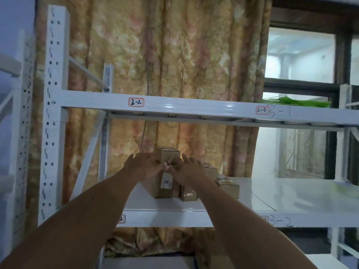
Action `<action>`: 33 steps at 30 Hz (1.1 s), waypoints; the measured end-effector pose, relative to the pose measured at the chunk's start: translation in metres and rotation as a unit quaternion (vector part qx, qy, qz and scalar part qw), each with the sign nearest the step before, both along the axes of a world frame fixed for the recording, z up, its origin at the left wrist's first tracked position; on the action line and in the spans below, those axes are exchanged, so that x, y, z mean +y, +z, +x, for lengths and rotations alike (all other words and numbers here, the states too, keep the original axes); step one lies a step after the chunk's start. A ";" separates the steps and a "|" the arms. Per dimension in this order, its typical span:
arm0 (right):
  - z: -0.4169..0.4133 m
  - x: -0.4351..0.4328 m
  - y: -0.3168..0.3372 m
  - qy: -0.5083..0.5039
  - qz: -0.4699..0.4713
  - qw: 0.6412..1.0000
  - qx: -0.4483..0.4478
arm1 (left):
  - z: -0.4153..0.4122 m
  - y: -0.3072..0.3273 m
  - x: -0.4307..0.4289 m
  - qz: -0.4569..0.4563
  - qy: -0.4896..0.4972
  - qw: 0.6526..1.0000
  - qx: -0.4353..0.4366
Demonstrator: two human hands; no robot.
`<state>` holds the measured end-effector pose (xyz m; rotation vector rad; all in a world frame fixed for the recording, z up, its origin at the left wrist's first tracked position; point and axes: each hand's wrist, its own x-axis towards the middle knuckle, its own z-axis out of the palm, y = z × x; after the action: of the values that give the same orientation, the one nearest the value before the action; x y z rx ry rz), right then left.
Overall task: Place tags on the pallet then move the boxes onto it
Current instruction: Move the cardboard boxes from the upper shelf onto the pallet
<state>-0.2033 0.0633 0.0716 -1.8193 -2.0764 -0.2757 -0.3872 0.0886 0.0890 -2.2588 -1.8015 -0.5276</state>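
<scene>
Several brown cardboard boxes stand in a stack on the white middle shelf (272,193). My left hand (143,166) and my right hand (186,167) both reach to the top small box (169,154), one on each side of it, thumbs meeting at its front. Below it sits a taller box (165,189) with a white tag (167,181) on its front face. Lower boxes (228,187) lie to the right, partly hidden by my right arm. Whether the fingers grip the top box firmly is unclear. No pallet is in view.
A white metal rack frames the scene, with an upper beam (194,106) labelled 2-2 and 2-3, and a perforated upright (52,113) at left. A flowered curtain (165,55) hangs behind. Green items (295,101) lie on the upper shelf at right. A window (303,55) is at right.
</scene>
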 end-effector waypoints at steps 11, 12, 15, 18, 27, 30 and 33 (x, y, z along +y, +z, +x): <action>0.008 0.080 0.020 -0.016 0.006 0.998 0.061 | 0.030 0.007 0.070 -0.061 -0.033 0.962 -0.265; 0.009 0.084 0.021 -0.012 0.003 0.998 0.069 | 0.032 0.007 0.076 -0.065 -0.030 0.954 -0.292; 0.008 0.095 0.017 0.008 0.003 0.995 0.095 | 0.033 0.003 0.091 -0.063 -0.006 0.943 -0.327; 0.009 0.099 0.012 0.034 0.038 0.993 0.106 | 0.035 -0.001 0.098 -0.040 -0.007 0.948 -0.317; 0.021 0.073 0.009 0.075 0.152 0.950 0.263 | 0.050 -0.001 0.072 -0.016 -0.091 0.899 -0.429; 0.030 0.051 0.010 0.040 0.184 0.937 0.293 | 0.060 -0.003 0.061 -0.017 -0.132 0.883 -0.451; 0.046 0.028 0.011 0.008 0.220 0.923 0.316 | 0.075 -0.002 0.048 -0.005 -0.171 0.891 -0.420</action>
<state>-0.1570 0.0916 0.0823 -1.3755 -1.4357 -0.1113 -0.3120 0.1366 0.0874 -2.5733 -1.6510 -1.7921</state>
